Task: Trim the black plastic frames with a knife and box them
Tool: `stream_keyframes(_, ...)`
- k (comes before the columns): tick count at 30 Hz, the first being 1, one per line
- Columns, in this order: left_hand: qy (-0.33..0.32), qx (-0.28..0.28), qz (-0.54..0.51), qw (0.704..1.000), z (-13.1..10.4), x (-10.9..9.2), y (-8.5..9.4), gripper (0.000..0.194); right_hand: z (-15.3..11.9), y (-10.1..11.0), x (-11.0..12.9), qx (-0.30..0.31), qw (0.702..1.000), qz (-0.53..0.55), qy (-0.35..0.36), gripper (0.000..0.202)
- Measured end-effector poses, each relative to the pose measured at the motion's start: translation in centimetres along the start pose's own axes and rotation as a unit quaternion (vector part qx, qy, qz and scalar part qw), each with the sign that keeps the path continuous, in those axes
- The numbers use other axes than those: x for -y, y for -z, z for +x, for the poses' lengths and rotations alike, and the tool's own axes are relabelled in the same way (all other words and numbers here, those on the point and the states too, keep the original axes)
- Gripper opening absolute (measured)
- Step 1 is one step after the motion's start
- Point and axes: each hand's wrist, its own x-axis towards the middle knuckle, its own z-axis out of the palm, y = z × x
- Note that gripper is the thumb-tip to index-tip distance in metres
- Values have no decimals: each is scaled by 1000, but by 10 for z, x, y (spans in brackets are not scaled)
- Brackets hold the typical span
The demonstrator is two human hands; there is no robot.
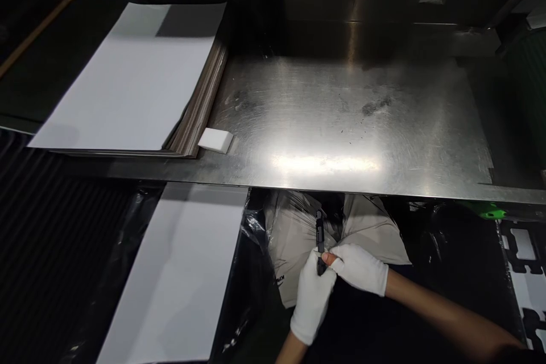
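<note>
My left hand (313, 298), in a white glove, is closed around a long, narrow black plastic part (319, 230). The part stands up out of the fist, over my lap and below the table's front edge. From the right, my right hand (360, 268) meets it with the fingers curled in. Its bare thumb tip sticks out of the white glove and presses against the part near the left fingers. Whether a small tool sits in the right fingers is hidden.
A metal table (315, 108) spans the front, with small dark crumbs on it. At left lies a stack of white-topped sheets (128, 79) beside a white block (215, 140). Below is a white sheet (179, 273). Black parts (518, 247) and a green object (492, 211) are at right.
</note>
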Motion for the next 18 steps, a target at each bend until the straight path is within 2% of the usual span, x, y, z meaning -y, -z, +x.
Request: stream_keyframes(18,15,-1,-4,1000,0,1,1,13,2,0,0,7,1000,-10,-9,50)
